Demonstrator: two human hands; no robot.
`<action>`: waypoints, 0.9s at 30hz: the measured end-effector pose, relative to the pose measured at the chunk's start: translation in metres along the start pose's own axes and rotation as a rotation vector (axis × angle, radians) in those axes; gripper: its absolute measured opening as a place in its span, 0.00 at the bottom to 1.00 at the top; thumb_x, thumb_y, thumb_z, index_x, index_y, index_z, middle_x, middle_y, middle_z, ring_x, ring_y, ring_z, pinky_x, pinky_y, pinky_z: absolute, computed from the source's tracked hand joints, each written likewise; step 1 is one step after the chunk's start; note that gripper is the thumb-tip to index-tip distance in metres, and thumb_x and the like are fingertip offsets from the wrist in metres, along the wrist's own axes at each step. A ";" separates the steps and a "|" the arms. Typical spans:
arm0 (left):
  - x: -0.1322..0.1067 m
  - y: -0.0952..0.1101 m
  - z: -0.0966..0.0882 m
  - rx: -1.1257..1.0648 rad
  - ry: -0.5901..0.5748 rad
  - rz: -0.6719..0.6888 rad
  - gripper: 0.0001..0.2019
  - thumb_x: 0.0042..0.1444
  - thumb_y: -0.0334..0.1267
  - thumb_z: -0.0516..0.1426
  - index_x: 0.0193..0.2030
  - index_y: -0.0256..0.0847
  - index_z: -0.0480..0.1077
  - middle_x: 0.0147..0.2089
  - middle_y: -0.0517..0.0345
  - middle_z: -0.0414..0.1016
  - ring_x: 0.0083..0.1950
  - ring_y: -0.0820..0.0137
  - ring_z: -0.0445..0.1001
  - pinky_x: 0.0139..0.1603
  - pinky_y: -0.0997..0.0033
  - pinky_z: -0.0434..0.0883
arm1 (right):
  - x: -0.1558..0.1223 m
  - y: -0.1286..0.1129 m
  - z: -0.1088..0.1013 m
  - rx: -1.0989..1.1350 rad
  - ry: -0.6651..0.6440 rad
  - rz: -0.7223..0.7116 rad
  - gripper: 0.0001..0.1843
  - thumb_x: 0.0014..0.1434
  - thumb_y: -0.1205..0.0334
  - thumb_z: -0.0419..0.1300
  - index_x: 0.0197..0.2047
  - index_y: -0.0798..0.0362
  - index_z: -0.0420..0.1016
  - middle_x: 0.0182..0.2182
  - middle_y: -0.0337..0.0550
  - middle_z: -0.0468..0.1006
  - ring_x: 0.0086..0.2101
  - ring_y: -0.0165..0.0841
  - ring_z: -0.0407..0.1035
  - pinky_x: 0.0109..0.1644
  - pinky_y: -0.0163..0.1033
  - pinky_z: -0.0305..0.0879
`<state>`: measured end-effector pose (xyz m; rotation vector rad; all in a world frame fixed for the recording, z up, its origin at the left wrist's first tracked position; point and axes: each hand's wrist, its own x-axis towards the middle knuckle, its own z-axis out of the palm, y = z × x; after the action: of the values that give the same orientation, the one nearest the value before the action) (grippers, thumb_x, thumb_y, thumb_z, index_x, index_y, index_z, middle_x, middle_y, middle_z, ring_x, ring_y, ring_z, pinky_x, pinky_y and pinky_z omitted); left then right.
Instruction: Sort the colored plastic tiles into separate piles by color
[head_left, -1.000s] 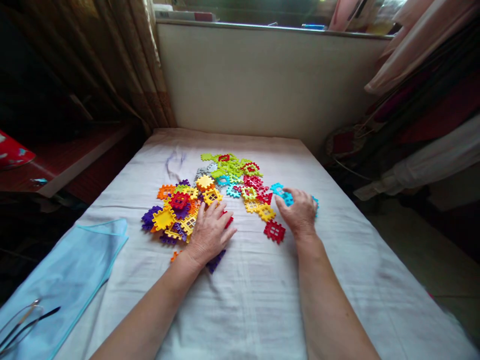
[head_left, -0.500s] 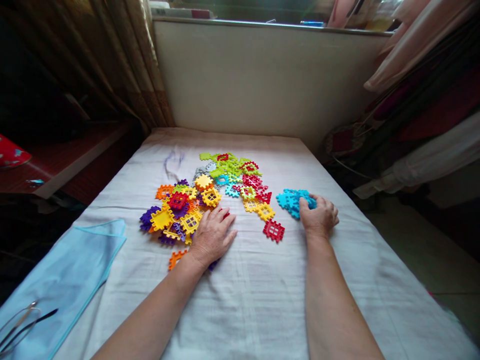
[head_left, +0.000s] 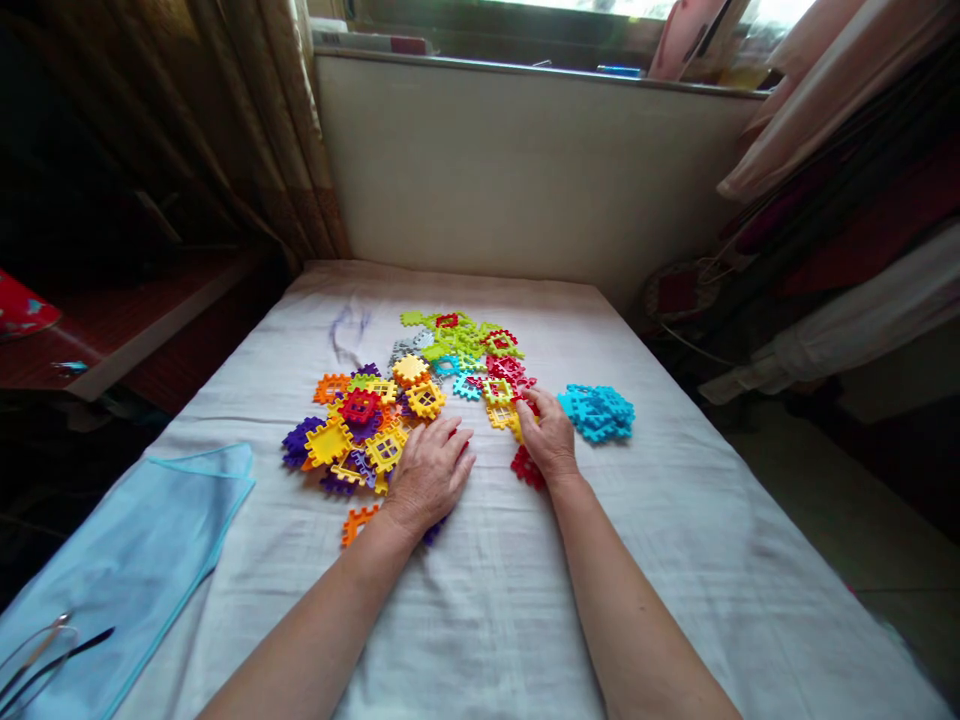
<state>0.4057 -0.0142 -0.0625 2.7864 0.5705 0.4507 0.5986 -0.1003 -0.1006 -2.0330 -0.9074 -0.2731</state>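
Observation:
A heap of flat plastic interlocking tiles (head_left: 390, 400) in yellow, red, green, purple and orange lies on a white cloth (head_left: 487, 590). My left hand (head_left: 429, 470) rests palm down on the near edge of the heap, fingers stretched out, over a purple tile. My right hand (head_left: 547, 437) lies with fingers spread over a red tile (head_left: 523, 466) and a yellow tile beside the heap. A small separate pile of blue tiles (head_left: 598, 411) sits just right of my right hand, untouched. An orange tile (head_left: 356, 522) lies near my left wrist.
A light blue cloth (head_left: 127, 560) with spectacles (head_left: 37, 650) on it lies at the near left. A pale wall (head_left: 517, 160) stands behind the surface, curtains (head_left: 247, 120) to the left, hanging fabrics (head_left: 847, 170) to the right. The surface drops off on the right side.
My right hand let go of the blue tiles, leaving them piled at the right, and moved left onto the red and yellow tiles. My left hand stayed in place.

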 end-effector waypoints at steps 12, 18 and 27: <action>-0.001 -0.001 0.004 -0.023 0.032 -0.017 0.22 0.63 0.48 0.52 0.62 0.45 0.64 0.66 0.51 0.66 0.69 0.58 0.59 0.71 0.47 0.53 | 0.033 -0.044 0.029 0.049 -0.020 -0.093 0.14 0.62 0.61 0.52 0.44 0.51 0.79 0.45 0.48 0.80 0.47 0.38 0.72 0.56 0.43 0.65; 0.000 -0.006 0.009 -0.082 0.188 -0.037 0.20 0.64 0.40 0.52 0.61 0.40 0.64 0.66 0.46 0.65 0.68 0.61 0.61 0.70 0.51 0.57 | 0.052 -0.041 0.038 -0.171 -0.307 -0.268 0.19 0.60 0.58 0.58 0.53 0.53 0.76 0.56 0.51 0.75 0.55 0.43 0.66 0.60 0.49 0.58; 0.002 -0.012 0.018 -0.082 0.378 -0.021 0.26 0.63 0.40 0.53 0.67 0.38 0.57 0.68 0.40 0.60 0.70 0.57 0.58 0.68 0.50 0.60 | 0.017 -0.048 0.022 -0.155 -0.310 -0.305 0.10 0.63 0.60 0.58 0.40 0.49 0.80 0.44 0.45 0.81 0.47 0.37 0.71 0.57 0.45 0.57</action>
<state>0.4094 -0.0062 -0.0829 2.6265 0.6407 0.9845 0.5742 -0.0572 -0.0752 -2.1101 -1.4323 -0.2003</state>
